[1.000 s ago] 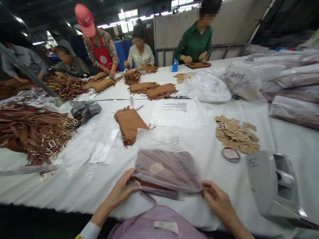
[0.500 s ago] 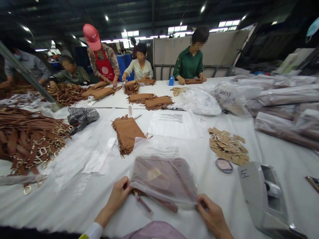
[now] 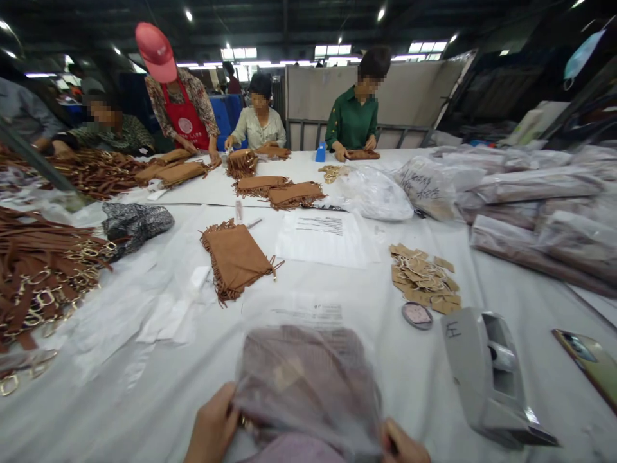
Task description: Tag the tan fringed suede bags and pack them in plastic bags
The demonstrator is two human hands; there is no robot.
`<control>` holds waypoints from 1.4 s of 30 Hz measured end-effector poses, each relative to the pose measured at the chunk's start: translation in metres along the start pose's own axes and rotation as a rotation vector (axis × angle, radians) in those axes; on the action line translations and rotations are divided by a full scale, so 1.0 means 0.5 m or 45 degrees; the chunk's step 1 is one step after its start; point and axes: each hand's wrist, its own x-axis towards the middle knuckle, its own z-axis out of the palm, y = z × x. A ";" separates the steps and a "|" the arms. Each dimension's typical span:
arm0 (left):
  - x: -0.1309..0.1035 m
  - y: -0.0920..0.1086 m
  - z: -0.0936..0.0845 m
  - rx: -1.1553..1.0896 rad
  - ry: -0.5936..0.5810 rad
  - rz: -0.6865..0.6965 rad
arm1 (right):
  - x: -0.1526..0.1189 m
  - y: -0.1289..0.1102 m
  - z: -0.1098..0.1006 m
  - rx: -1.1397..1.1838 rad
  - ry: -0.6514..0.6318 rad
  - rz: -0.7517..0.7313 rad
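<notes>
In front of me lies a clear plastic bag with a mauve pouch inside; a tan tag shows dimly through the film. My left hand pinches the plastic bag at its near left corner, close to a bit of gold metal. At the near right corner my right hand grips the same bag, its fingers partly cut off by the bottom edge. The bag's near edge is partly hidden behind mauve cloth at the bottom of the view.
A tape dispenser, a phone, a round pink-and-grey disc and brown tags lie to the right. Beyond is a brown fringed pouch. Brown straps heap up left; wrapped goods stack right. Co-workers stand across the table.
Both hands have drawn the plastic bag with the mauve pouch nearer to me, lower in view. The dangling zip pull has gone out of sight. The camera has turned slightly right.
</notes>
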 end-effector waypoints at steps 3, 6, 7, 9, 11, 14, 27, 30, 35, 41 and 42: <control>0.200 0.078 -0.007 0.009 0.076 -0.034 | 0.183 -0.052 0.004 -0.124 0.180 0.143; 0.315 0.105 -0.029 0.003 0.218 -0.042 | 0.298 -0.079 -0.024 -0.136 0.261 0.151; 0.319 0.103 -0.036 -0.004 0.256 -0.044 | 0.303 -0.080 -0.036 -0.136 0.272 0.136; 0.284 0.089 -0.041 -0.028 0.306 -0.054 | 0.272 -0.073 -0.054 -0.132 0.269 0.121; 0.217 0.073 -0.036 -0.064 0.329 -0.082 | 0.208 -0.062 -0.058 -0.119 0.236 0.118; 0.115 0.059 -0.024 -0.114 0.364 -0.161 | 0.107 -0.054 -0.050 -0.115 0.185 0.152; -0.023 0.080 -0.058 -0.121 0.572 0.167 | -0.092 -0.205 -0.010 -0.079 0.290 -0.847; 0.010 0.109 -0.076 -0.161 0.639 0.096 | -0.061 -0.276 0.062 0.057 -0.032 -0.952; 0.010 0.110 -0.108 -0.204 0.670 0.105 | 0.039 -0.352 0.164 -0.080 -0.222 -0.814; -0.044 0.066 -0.104 -0.265 0.691 -0.072 | 0.113 -0.352 0.159 -0.317 -0.419 -0.986; -0.050 0.060 -0.096 -0.285 0.688 -0.120 | 0.121 -0.345 0.152 -0.336 -0.457 -1.011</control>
